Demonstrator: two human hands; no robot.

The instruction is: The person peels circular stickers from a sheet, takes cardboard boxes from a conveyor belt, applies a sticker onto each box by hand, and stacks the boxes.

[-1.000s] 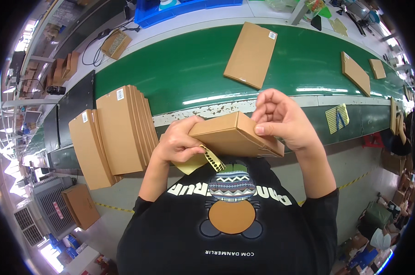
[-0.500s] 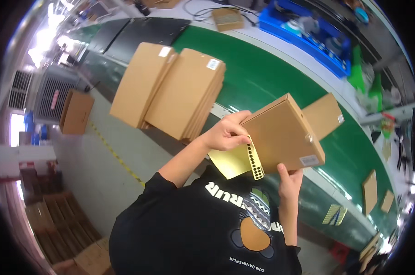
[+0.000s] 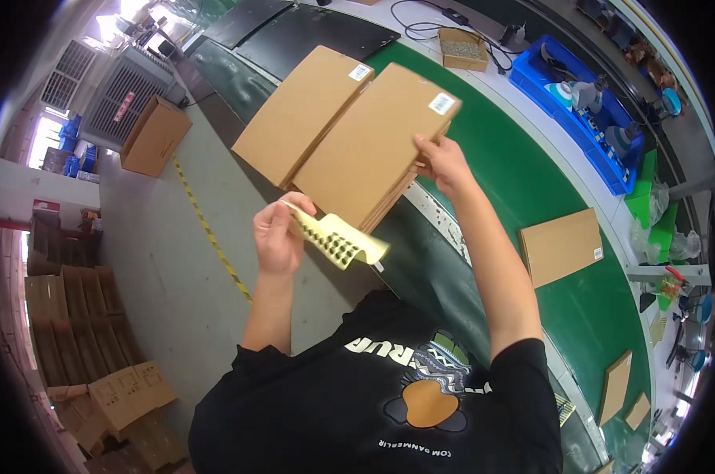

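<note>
My left hand (image 3: 278, 237) pinches the edge of a curled yellow sheet of black round stickers (image 3: 343, 246), held up in front of the stacked boxes. With thumb on top and fingers at the side, my right hand (image 3: 446, 164) grips the right edge of a flat brown cardboard box (image 3: 377, 138). That box lies on top of the right-hand stack and has a white label at its far corner. Close beside it on the left is another stack of flat cardboard boxes (image 3: 304, 110). The undersides of both stacks are mostly hidden.
A single flat carton (image 3: 564, 246) lies on the green conveyor belt (image 3: 492, 130). Beyond the belt are a blue bin (image 3: 583, 118) of parts and a small open box (image 3: 462, 51). An open carton (image 3: 156, 138) stands on the floor at left, near yellow-black tape (image 3: 207, 229).
My right hand has moved left with a box from over the belt to the right-hand stack. My left hand has drawn away leftward, still holding the sticker sheet. The view has shifted.
</note>
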